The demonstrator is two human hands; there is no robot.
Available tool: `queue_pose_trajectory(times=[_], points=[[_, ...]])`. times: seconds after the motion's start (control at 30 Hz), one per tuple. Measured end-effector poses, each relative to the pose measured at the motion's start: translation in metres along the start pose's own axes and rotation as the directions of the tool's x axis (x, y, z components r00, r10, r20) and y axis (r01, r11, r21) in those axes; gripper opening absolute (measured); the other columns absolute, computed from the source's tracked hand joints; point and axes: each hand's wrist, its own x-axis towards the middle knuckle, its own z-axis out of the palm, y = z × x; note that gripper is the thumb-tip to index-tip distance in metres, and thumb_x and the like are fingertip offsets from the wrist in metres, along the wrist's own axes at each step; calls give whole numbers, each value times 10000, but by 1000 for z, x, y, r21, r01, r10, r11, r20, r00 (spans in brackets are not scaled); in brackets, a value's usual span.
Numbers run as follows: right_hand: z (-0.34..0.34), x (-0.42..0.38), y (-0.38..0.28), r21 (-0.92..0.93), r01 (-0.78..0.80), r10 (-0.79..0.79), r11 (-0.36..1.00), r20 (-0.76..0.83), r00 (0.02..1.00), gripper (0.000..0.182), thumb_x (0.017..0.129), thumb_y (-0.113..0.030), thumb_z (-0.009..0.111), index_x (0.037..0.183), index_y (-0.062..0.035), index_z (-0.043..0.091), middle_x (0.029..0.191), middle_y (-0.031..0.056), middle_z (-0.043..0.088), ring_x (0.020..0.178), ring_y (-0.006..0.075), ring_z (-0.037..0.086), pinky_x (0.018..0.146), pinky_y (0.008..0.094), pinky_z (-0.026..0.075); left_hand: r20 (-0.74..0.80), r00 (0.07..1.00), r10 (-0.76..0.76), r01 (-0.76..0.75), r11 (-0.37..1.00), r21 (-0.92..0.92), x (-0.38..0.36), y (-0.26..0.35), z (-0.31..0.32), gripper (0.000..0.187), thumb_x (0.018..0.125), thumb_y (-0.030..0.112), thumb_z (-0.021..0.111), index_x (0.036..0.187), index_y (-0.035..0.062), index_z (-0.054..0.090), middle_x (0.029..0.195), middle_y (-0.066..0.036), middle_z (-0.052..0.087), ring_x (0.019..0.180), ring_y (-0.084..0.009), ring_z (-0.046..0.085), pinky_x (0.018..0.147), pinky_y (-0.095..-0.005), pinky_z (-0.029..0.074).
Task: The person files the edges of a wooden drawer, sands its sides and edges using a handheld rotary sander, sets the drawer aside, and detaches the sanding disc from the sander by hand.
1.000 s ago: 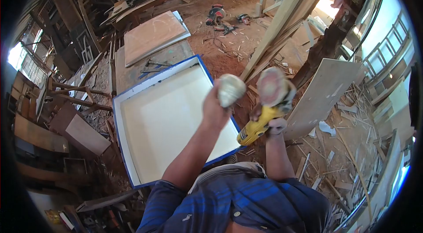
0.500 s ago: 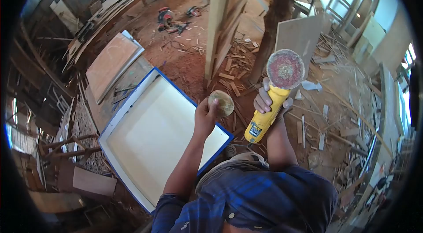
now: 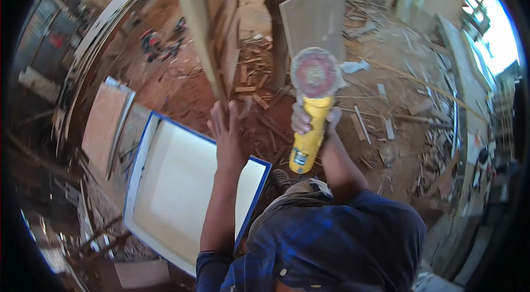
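A yellow power tool [image 3: 312,132] with a round, reddish worn pad [image 3: 316,73] at its upper end is gripped in my right hand [image 3: 301,119]. The fingers of my left hand [image 3: 225,126] are stretched out and apart at the lower end of an upright wooden board [image 3: 199,27]; whether they touch it I cannot tell. No disc shows in that hand. Below and left of it lies a shallow cream tray-like panel [image 3: 182,187] with blue edges, partly covered by my left forearm.
Stacked sheets [image 3: 105,126] lie at the left, beside a long bench of boards [image 3: 102,30]. A red power tool [image 3: 150,42] is on the dirt floor. A grey panel [image 3: 314,16] leans by a dark post [image 3: 279,16]. Wood scraps [image 3: 359,126] litter the right side.
The round disc my left hand held has gone from sight, and that hand's fingers have opened out. The camera view has turned right, shifting the surroundings left. The yellow tool remains in my right hand.
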Motion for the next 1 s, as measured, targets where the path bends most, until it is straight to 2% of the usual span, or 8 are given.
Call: queue_pose_trajectory(times=[0.07, 0.1, 0.2, 0.43, 0.63, 0.73, 0.9, 1.0], points=[[2, -3, -3, -30, 17, -18, 999, -40, 999, 760, 694, -354, 807, 1310, -5, 531, 937, 106, 611, 770, 244, 631, 749, 399, 526, 75, 994, -84, 81, 996, 37, -6, 4, 15, 765, 916, 137, 806, 1589, 34, 457, 1630, -253, 435, 1543, -419, 381, 1231, -522, 366], [4, -5, -3, -47, 26, -29, 999, -69, 997, 767, 693, -350, 811, 1320, -11, 529, 939, 109, 612, 799, 254, 632, 762, 401, 527, 148, 985, 94, -64, 979, -193, -7, 1, 14, 956, 921, 250, 839, 1670, 45, 281, 1617, -310, 428, 1542, -442, 385, 1235, -499, 364], [3, -2, -1, -203, 98, -135, 974, -178, 975, 710, 750, -374, 789, 1308, -12, 540, 946, 86, 574, 792, 220, 604, 755, 365, 522, 466, 875, 131, 225, 742, -631, -25, 46, 6, 1011, 893, 305, 867, 1659, 11, 276, 1613, -322, 423, 1490, -459, 455, 1215, -484, 397], [-8, 4, 6, -204, 152, -223, 967, -391, 893, 662, 812, -356, 724, 1346, 1, 562, 1180, 207, 697, 1160, 412, 715, 1061, 584, 568, 368, 929, 38, 71, 958, -278, -45, 68, 24, 1021, 870, 248, 877, 1632, -58, 269, 1548, -336, 475, 1401, -484, 531, 1149, -500, 483], [-19, 13, 30, -223, 23, -153, 974, -587, 795, 438, 919, -316, 714, 1247, -51, 595, 1069, 131, 709, 973, 305, 732, 921, 499, 615, 318, 948, -28, 91, 978, -186, -63, 52, 29, 955, 902, 97, 737, 1652, -66, 169, 1548, -376, 440, 1381, -523, 525, 1100, -508, 519], [-26, 25, 55, -273, -124, -120, 954, -725, 678, 329, 925, -240, 747, 1167, -57, 622, 963, 102, 696, 860, 268, 722, 829, 454, 626, 418, 879, -231, 322, 933, -161, -73, 38, 23, 1000, 858, 80, 742, 1651, -75, 154, 1579, -369, 409, 1401, -513, 509, 1121, -500, 507], [-41, 35, 100, -275, -289, -76, 917, -832, 550, 256, 872, -104, 786, 1053, -52, 613, 814, 87, 663, 635, 242, 689, 613, 401, 617, 446, 817, -365, 467, 873, -143, -109, -4, 34, 960, 871, 87, 708, 1656, -58, 175, 1466, -376, 539, 1298, -525, 583, 1082, -530, 515], [-58, 33, 126, -290, -375, -74, 880, -865, 496, 234, 863, -127, 783, 1026, -56, 630, 799, 84, 658, 651, 239, 690, 605, 398, 604, 379, 809, -450, 544, 817, -192, -129, -15, 42, 889, 881, 78, 687, 1641, -50, 244, 1413, -367, 589, 1274, -521, 602, 1069, -529, 516]])
